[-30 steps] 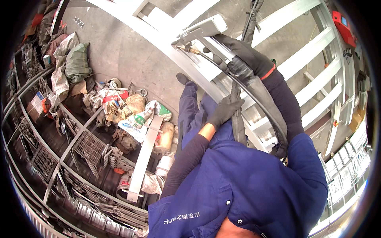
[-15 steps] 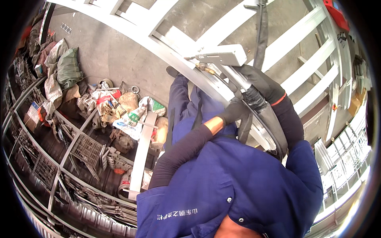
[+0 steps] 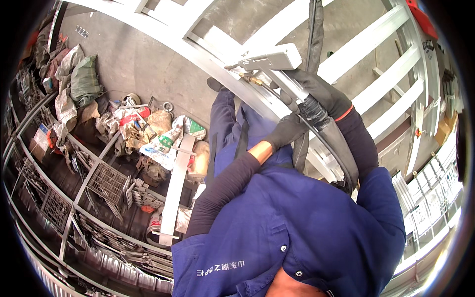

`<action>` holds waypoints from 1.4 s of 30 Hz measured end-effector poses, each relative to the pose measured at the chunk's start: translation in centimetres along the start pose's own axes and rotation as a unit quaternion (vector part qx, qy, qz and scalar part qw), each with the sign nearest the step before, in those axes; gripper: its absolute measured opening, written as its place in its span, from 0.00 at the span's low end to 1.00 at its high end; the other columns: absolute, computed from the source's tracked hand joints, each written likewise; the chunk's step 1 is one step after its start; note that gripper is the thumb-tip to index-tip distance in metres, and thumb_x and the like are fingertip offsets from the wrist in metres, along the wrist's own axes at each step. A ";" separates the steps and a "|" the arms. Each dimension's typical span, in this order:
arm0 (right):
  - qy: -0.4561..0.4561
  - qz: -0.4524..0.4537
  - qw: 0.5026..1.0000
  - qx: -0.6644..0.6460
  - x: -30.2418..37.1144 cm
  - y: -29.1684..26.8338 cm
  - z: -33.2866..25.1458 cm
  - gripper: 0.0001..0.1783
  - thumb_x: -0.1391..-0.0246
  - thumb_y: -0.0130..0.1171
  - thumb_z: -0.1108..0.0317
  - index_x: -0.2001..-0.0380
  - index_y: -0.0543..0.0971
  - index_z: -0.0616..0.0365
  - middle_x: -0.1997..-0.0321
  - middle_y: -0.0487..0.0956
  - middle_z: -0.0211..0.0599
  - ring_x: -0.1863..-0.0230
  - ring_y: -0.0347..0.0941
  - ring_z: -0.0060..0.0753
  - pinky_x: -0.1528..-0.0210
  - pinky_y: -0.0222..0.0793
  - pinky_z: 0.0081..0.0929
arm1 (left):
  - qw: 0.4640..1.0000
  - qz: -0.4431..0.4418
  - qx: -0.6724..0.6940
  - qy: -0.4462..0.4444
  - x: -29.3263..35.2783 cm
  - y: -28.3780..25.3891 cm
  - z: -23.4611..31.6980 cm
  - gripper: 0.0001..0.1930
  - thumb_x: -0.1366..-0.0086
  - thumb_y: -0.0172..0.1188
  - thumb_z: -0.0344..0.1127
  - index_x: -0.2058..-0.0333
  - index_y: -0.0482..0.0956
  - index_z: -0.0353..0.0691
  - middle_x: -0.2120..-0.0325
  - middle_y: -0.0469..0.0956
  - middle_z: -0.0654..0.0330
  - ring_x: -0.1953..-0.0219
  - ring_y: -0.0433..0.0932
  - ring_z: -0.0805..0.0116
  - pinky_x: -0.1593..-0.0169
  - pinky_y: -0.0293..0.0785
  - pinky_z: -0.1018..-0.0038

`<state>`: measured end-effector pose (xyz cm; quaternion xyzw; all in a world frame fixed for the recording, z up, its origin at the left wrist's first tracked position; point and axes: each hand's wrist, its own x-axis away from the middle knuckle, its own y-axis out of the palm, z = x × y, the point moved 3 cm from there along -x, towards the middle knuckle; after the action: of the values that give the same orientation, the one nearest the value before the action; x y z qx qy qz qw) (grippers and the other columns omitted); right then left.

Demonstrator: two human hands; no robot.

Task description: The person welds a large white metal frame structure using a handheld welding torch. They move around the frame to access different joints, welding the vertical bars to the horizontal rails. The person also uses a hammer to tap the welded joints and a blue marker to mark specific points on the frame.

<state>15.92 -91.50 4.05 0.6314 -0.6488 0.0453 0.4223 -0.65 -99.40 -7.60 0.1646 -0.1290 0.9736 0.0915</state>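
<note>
A welding gun (image 3: pixel 277 58) with a silver box-shaped head and a brass fitting points toward the upper left, over a white metal frame (image 3: pixel 210 62). My right hand (image 3: pixel 324 96), in a dark glove, is closed around its handle just behind the head. My left hand (image 3: pixel 288 131), also gloved, is closed at the thin black hose (image 3: pixel 288 99) running along the gun; its fingertips are partly hidden. Black tape (image 3: pixel 314 113) wraps the rear of the handle. A thick black cable sleeve (image 3: pixel 341 153) curves from there toward my body.
Long white bars (image 3: pixel 371 44) of the frame stretch across the upper right. On the left lie sacks (image 3: pixel 85 81) and crumpled bags (image 3: pixel 166 143), beside racks of metal parts (image 3: pixel 106 185). A pale flat bar (image 3: pixel 178 190) stands nearer me. A dark strap (image 3: pixel 314 37) hangs past the frame.
The welding gun and my right hand have shifted slightly to the left. My left hand has moved slightly up and left, staying close to the hose.
</note>
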 end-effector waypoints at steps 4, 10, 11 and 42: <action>-0.043 0.002 0.995 0.091 -0.3 -0.4 0.0 0.22 0.50 0.55 0.62 0.54 0.72 0.64 0.70 0.73 0.27 0.67 0.67 0.18 0.63 0.64 0.17 | 0.992 0.003 0.104 -0.065 -0.2 0.2 -0.6 0.26 0.39 0.45 0.56 0.49 0.68 0.46 0.52 0.66 0.36 0.48 0.67 0.43 0.47 0.64 0.61; 0.016 0.006 0.999 -0.036 -0.2 -0.6 0.5 0.23 0.50 0.56 0.61 0.54 0.72 0.65 0.70 0.74 0.29 0.65 0.68 0.20 0.61 0.65 0.19 | 0.986 -0.016 0.131 -0.099 0.0 -1.7 0.5 0.32 0.40 0.46 0.59 0.47 0.65 0.38 0.50 0.66 0.37 0.47 0.66 0.42 0.46 0.63 0.61; -0.014 0.014 1.000 0.009 -0.3 -0.6 0.4 0.23 0.50 0.56 0.61 0.53 0.72 0.65 0.69 0.74 0.30 0.65 0.68 0.20 0.61 0.66 0.19 | 0.985 -0.017 0.135 -0.104 0.1 -1.6 0.5 0.32 0.40 0.46 0.59 0.47 0.65 0.39 0.50 0.66 0.38 0.47 0.66 0.42 0.46 0.63 0.61; -0.031 0.005 0.999 -0.029 0.8 -0.6 1.6 0.23 0.48 0.55 0.66 0.51 0.68 0.68 0.75 0.71 0.28 0.78 0.68 0.16 0.79 0.63 0.11 | 0.992 -0.038 0.082 -0.087 -0.7 0.4 0.0 0.24 0.38 0.43 0.57 0.46 0.68 0.55 0.50 0.64 0.38 0.46 0.65 0.43 0.43 0.62 0.62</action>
<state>15.81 -93.17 3.24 0.6171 -0.6656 0.0093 0.4197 -0.08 -99.93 -7.90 0.2602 -0.0497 0.9587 0.1032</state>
